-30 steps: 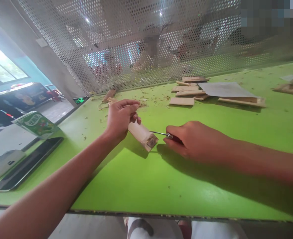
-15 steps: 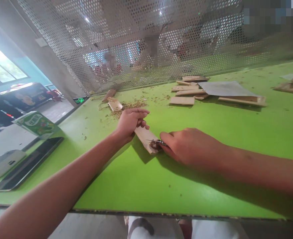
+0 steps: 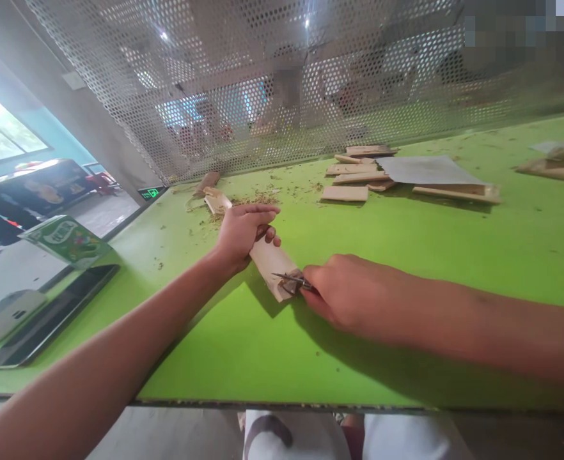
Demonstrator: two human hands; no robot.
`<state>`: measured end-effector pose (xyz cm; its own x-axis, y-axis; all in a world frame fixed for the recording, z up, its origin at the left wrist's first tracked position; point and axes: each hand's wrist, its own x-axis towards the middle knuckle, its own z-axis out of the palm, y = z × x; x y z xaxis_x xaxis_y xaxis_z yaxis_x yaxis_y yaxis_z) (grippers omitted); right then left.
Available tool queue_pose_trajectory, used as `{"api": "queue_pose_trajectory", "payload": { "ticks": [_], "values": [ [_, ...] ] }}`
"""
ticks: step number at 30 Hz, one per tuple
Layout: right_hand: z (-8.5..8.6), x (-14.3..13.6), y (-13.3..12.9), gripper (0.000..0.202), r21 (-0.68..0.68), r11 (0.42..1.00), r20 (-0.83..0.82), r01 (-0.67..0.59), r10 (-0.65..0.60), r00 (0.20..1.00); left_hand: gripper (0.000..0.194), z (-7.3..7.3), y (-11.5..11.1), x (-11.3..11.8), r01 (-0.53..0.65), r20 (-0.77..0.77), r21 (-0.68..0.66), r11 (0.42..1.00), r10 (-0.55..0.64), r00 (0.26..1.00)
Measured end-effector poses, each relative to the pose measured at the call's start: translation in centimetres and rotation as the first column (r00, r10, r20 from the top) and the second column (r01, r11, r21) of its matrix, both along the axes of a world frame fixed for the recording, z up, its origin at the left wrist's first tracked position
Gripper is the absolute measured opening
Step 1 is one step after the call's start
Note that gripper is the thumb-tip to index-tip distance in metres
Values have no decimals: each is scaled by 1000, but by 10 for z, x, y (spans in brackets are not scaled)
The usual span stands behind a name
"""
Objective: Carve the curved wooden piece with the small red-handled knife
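My left hand (image 3: 246, 233) grips the far end of a pale, slightly curved wooden strip (image 3: 270, 259), with the index finger stretched out above it. The strip slants toward me over the green table. In my right hand (image 3: 346, 287), closed around its handle, is a small craft knife (image 3: 288, 278) with a thin pointed blade and a metal collar. The blade lies across the strip's near end, its tip pointing left, away from my right hand. Brown, rough shavings sit at that end beside the blade. The knife's handle is mostly hidden in my fist.
On the green table (image 3: 205, 364), brown crumbs and a pale curled piece (image 3: 217, 202) lie beyond my left hand. Several wooden strips (image 3: 344, 193) and a white sheet (image 3: 433, 171) are at the back right. A green sign (image 3: 66, 241) stands left. A perforated metal screen (image 3: 243, 137) closes the back.
The knife blade shows more fully now over the strip's near end, with its tip angled up more. The view has shifted slightly; both hands keep their holds.
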<state>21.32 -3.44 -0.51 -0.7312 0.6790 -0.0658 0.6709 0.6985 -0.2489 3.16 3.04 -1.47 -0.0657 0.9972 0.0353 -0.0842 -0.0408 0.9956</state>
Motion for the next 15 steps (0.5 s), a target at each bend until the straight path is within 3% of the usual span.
{"api": "queue_pose_trajectory", "payload": {
  "ticks": [11,15],
  "values": [
    [-5,7,3,40,-274,959,-70,74,-97,993,10,7,-9,4,-15,-27,115,993,18,999],
    [-3,9,7,38,-438,893,-93,104,-160,983,12,3,-6,1,-9,-31,101,995,12,999]
  ]
}}
